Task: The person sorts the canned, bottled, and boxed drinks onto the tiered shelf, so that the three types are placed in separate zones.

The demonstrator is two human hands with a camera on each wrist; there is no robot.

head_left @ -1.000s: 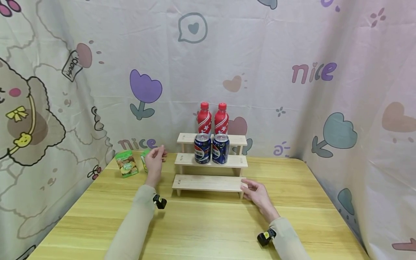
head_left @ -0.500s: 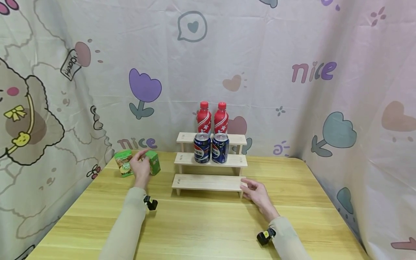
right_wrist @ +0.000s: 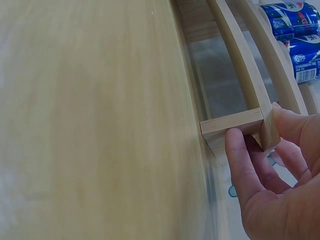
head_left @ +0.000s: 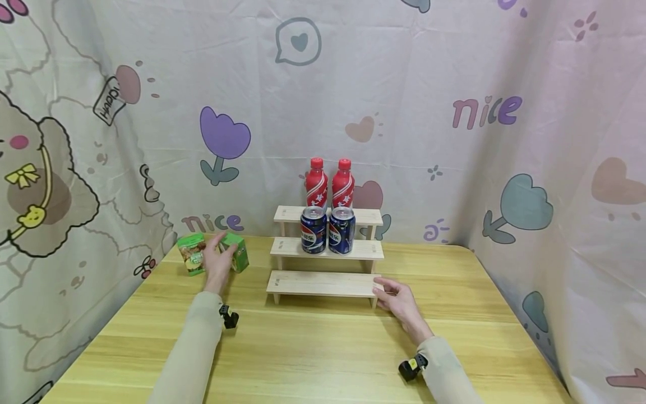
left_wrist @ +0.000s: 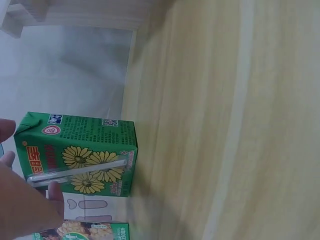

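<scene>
In the head view my left hand (head_left: 218,262) is at the top of a green drink carton (head_left: 239,255), its thumb and fingers spread around the upper part. The left wrist view shows the carton (left_wrist: 80,155) standing upright, with yellow flowers and a straw on its side; whether the fingers touch it is unclear. My right hand (head_left: 400,303) grips the right end of the lowest step of a three-tier wooden display stand (head_left: 318,284). In the right wrist view, the thumb is on the board and a fingertip rests against the leg of the stand (right_wrist: 235,122).
Another green carton (head_left: 192,255) stands left of my left hand. Two blue cola cans (head_left: 314,231) stand on the middle tier, with two red bottles (head_left: 317,184) on the top tier behind. Printed curtains surround the wooden table (head_left: 323,353) at the back and sides.
My left hand has moved left from the right side of the nearer carton to its top left, its thumb now over the carton. My right hand stays on the stand.
</scene>
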